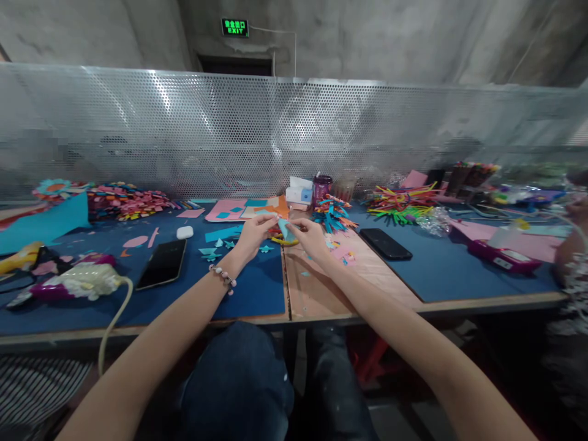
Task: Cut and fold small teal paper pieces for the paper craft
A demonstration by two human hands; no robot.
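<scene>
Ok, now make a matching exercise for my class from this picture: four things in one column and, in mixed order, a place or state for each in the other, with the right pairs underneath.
Things
1. Left hand and right hand
2. Beaded bracelet
3. Exit sign
4. Small white case

Places and states
A. Lit green, high on the concrete wall
B. Lying on the blue tabletop, near a dark phone
C. Fingers pinching a small light-blue piece
D. Worn around the left wrist

Right pairs: 1-C, 2-D, 3-A, 4-B
</scene>
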